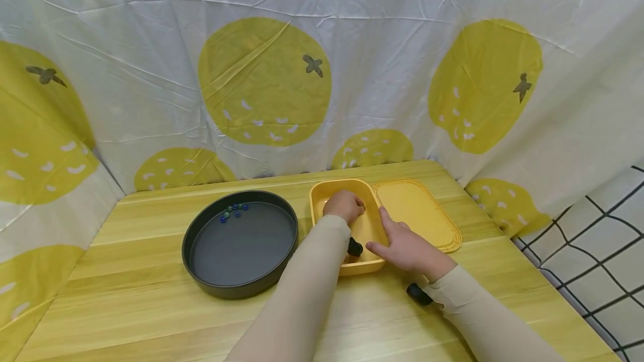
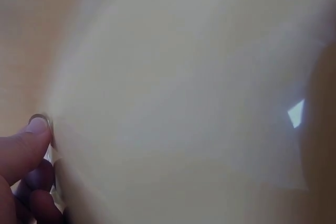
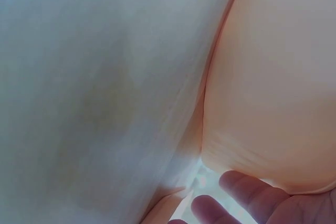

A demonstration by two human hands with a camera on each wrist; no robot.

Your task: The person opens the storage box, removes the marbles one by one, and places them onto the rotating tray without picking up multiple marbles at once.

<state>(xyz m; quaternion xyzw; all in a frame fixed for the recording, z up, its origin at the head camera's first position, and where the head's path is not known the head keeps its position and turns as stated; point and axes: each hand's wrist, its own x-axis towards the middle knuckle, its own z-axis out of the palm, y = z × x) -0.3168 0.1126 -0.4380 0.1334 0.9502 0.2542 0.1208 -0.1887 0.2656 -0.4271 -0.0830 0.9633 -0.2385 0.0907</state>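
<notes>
In the head view, my left hand (image 1: 344, 205) is down inside a yellow plastic container (image 1: 354, 268). Its thumb and fingers pinch a small round glassy thing that looks like a marble (image 2: 38, 116), seen only as a rim at the thumb tip in the left wrist view. My right hand (image 1: 410, 247) holds the container's right wall, thumb over the rim and fingers along the outside. The right wrist view shows the fingers (image 3: 252, 195) beside the container's pale wall. Several blue and green marbles (image 1: 227, 214) lie at the far left inside a dark round pan (image 1: 241, 250).
A flat yellow lid (image 1: 415, 214) lies right of the container on the wooden table (image 1: 136, 306). A white curtain with yellow fruit prints (image 1: 266, 80) hangs behind the table. Black wire grid (image 1: 593, 261) stands to the right. Black wrist-camera pieces (image 1: 418, 294) sit at both wrists.
</notes>
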